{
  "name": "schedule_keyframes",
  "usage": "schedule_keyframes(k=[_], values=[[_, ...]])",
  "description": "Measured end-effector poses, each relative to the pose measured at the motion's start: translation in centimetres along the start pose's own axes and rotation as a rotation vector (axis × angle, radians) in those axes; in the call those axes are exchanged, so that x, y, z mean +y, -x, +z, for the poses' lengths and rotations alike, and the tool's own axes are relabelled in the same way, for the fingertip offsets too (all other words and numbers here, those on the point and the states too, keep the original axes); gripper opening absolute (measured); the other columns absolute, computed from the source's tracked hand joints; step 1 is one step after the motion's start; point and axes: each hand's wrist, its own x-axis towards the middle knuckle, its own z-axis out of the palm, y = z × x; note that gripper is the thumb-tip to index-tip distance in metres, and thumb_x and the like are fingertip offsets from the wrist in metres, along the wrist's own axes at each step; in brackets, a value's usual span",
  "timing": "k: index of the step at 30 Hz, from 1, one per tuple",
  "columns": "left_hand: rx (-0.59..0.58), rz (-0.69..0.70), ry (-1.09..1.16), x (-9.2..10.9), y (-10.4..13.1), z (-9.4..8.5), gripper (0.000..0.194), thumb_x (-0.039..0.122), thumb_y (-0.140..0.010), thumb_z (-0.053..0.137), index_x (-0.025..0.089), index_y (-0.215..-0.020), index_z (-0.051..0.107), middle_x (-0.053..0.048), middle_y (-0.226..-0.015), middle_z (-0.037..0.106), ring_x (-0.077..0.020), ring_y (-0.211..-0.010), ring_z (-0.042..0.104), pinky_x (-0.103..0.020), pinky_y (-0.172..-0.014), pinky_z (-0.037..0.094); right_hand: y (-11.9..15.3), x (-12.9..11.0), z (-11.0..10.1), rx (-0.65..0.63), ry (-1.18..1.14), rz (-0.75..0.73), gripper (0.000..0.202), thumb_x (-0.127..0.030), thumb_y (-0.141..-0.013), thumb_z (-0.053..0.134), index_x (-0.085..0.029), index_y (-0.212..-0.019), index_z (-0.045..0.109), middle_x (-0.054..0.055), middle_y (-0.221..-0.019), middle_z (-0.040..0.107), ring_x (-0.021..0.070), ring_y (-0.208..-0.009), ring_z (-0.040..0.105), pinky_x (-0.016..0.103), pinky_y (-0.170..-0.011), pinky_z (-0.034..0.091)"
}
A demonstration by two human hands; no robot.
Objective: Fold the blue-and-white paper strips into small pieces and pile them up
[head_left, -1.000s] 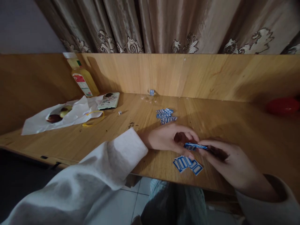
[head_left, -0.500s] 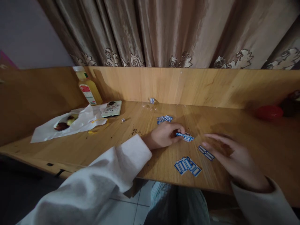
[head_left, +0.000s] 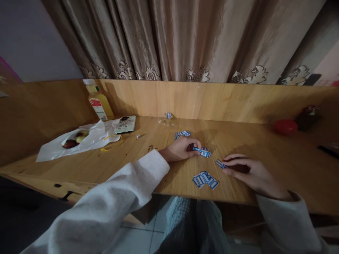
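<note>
My left hand [head_left: 184,146] is closed over the wooden desk, thumb and fingers pinching a small bunch of blue-and-white cards [head_left: 203,152] that juts out to its right. To the right, the fingertips of my right hand [head_left: 250,171] grip another small blue-and-white card [head_left: 219,164] by its right end; whether it is one card or two I cannot tell. Nearer the front edge lies a fanned pile of cards [head_left: 206,179]. Just behind my left hand is a further pile of cards [head_left: 182,134], partly hidden by it.
At the left are a bottle of yellow liquid [head_left: 99,102], a white plastic bag [head_left: 50,148] with round fruit on it, and a flat packet [head_left: 125,124]. A small die-like cube [head_left: 138,136] lies near them. A red round object [head_left: 285,127] sits at the back right.
My right hand has come in and closed on the card that lay beneath its fingers. My left hand still grips its cards. The view has shifted slightly.
</note>
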Motion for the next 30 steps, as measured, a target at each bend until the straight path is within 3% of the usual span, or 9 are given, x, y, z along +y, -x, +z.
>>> schedule_keyframes(k=[9, 15, 20, 24, 30], values=[[0.017, -0.058, 0.049, -0.5, -0.6, 0.0, 0.015, 0.025, -0.076, 0.061, 0.013, -0.085, 0.059, 0.0, -0.073, 0.057, -0.0077, -0.062, 0.046, -0.02, -0.058, 0.035, -0.7, -1.2, -0.5, -0.019, -0.045, 0.029, 0.016, -0.036, -0.069, 0.067, -0.024, -0.08, 0.068, 0.003, -0.095, 0.065, 0.0217, -0.093, 0.059, 0.038, -0.087, 0.043], [-0.003, -0.096, 0.056, -0.4, -0.7, -0.3, 0.017, 0.027, -0.077, 0.061, 0.013, -0.086, 0.059, 0.0, -0.072, 0.056, -0.0072, -0.06, 0.044, -0.02, -0.055, 0.033, -1.0, -1.1, -0.4, -0.035, -0.063, -0.03, 0.012, -0.036, -0.07, 0.064, -0.023, -0.071, 0.066, 0.004, -0.094, 0.061, 0.0216, -0.096, 0.057, 0.039, -0.09, 0.041], [-0.006, -0.081, 0.069, -0.3, -0.7, -0.3, 0.018, 0.028, -0.077, 0.061, 0.013, -0.086, 0.058, 0.001, -0.07, 0.054, -0.0071, -0.059, 0.043, -0.02, -0.056, 0.033, -0.9, -0.5, -0.1, 0.005, -0.039, 0.015, 0.022, -0.037, -0.07, 0.064, -0.024, -0.088, 0.061, 0.002, -0.094, 0.061, 0.0217, -0.094, 0.056, 0.039, -0.085, 0.043], [-0.019, -0.072, 0.083, -0.2, -0.6, -0.3, 0.018, 0.028, -0.078, 0.06, 0.013, -0.087, 0.057, 0.001, -0.071, 0.053, -0.0074, -0.061, 0.043, -0.02, -0.057, 0.034, -0.8, -0.2, 0.2, 0.091, 0.023, 0.045, 0.04, -0.044, -0.07, 0.063, -0.023, -0.104, 0.061, 0.007, -0.107, 0.056, 0.0225, -0.096, 0.055, 0.04, -0.083, 0.046], [-0.015, -0.049, 0.025, -0.1, -0.5, -0.3, 0.015, 0.026, -0.079, 0.059, 0.014, -0.088, 0.058, 0.001, -0.073, 0.054, -0.0076, -0.061, 0.043, -0.021, -0.058, 0.034, -0.8, -0.5, 0.2, 0.104, 0.119, -0.015, 0.034, -0.048, -0.075, 0.059, -0.022, -0.094, 0.07, 0.008, -0.105, 0.06, 0.0234, -0.099, 0.057, 0.04, -0.087, 0.046]])
